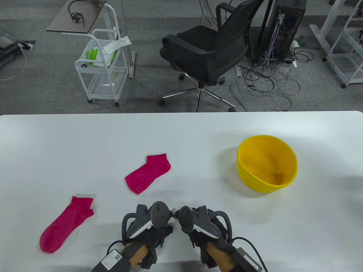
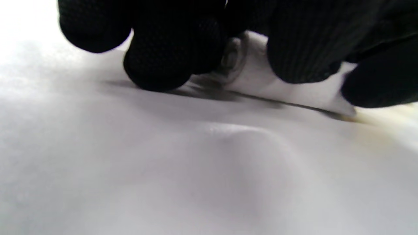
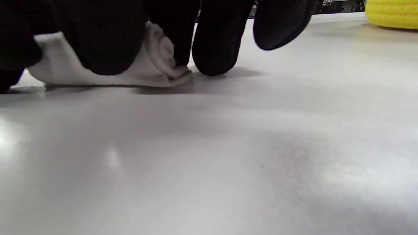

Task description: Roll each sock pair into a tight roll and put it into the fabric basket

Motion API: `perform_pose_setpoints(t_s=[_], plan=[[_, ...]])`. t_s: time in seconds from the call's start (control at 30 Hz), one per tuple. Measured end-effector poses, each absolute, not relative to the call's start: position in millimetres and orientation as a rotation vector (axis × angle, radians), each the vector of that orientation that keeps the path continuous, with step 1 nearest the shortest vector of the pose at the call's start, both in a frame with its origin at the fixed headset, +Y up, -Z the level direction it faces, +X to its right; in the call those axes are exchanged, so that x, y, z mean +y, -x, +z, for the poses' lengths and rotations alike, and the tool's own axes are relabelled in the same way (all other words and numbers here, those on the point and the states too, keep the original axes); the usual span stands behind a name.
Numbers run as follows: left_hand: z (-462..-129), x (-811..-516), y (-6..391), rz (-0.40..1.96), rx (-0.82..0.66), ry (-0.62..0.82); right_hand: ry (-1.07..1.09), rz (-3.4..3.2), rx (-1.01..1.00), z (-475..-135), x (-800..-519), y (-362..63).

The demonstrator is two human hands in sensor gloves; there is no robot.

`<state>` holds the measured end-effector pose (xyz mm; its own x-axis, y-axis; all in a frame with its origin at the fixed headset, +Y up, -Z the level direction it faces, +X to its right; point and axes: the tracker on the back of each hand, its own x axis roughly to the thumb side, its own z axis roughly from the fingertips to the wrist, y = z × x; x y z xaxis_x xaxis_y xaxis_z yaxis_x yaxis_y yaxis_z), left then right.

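At the table's (image 1: 56, 136) six o'clock edge, both hands' fingers (image 3: 107, 45) are curling over a white sock roll (image 3: 156, 65), pinning it tight; the yellow basket (image 1: 266, 164) is waiting at two o'clock.

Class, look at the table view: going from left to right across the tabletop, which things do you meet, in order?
Lower pink sock → upper pink sock → left hand → right hand → yellow basket.
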<state>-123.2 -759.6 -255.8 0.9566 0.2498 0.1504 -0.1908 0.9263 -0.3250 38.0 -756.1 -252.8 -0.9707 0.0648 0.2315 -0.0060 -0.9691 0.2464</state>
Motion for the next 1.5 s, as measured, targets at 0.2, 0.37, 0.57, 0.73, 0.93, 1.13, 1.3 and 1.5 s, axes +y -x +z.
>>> perform_pose_setpoints(t_s=[0.2,0.37,0.57,0.73,0.93,1.13,1.3,1.5], plan=[[-257,-760,121,0.242,-0.22,0.303,-0.386,2.997,0.432,-254,-751,-42],[-258,-760,122,0.272,-0.231,0.329,-0.398,2.973,0.407,-254,-745,-46],[-260,-760,125,0.309,-0.224,0.352,-0.454,2.972,0.237,-248,-729,-48],[-261,-762,128,0.336,-0.216,0.343,-0.519,2.969,0.194,-242,-724,-42],[-259,-763,129,0.357,-0.205,0.332,-0.525,3.044,0.311,-241,-735,-36],[-259,-763,129,0.361,-0.197,0.319,-0.483,3.045,0.366,-245,-743,-39],[-258,-757,126,0.309,-0.205,0.292,-0.441,3.036,0.38,-249,-749,-41],[-253,-745,125,0.29,-0.225,0.223,-0.376,3.004,0.419,-254,-754,-44]])
